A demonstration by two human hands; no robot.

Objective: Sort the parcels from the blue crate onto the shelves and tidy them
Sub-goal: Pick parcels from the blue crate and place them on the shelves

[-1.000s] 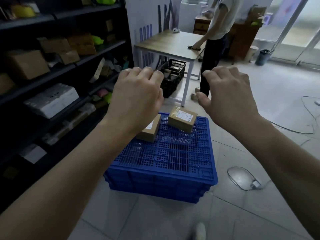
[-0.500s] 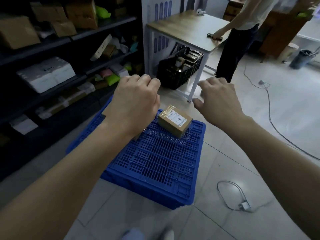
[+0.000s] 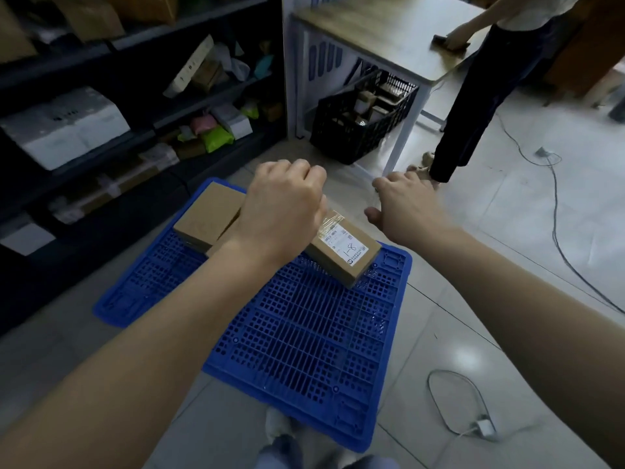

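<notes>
A blue crate [image 3: 304, 333] lies upside down on the floor, its slatted base facing up. On its far end rest a plain cardboard parcel [image 3: 206, 218] and a labelled cardboard parcel [image 3: 348, 255] marked "1-8". My left hand [image 3: 284, 208] hovers over the gap between them with fingers loosely curled downward, holding nothing I can see; it hides part of both. My right hand [image 3: 406, 204] hangs past the crate's far right corner, fingers relaxed and empty. Dark shelves [image 3: 142, 137] stacked with parcels stand to the left.
A black crate [image 3: 362, 120] of small boxes sits under a wooden table [image 3: 389, 38]. Another person [image 3: 473, 106] stands at the table. A cable and white charger [image 3: 483, 428] lie on the tiles at right. My feet show at the bottom edge.
I have stepped closer and the view has tilted down. Both hands have dropped lower, and the left one is now right over the parcels on the crate.
</notes>
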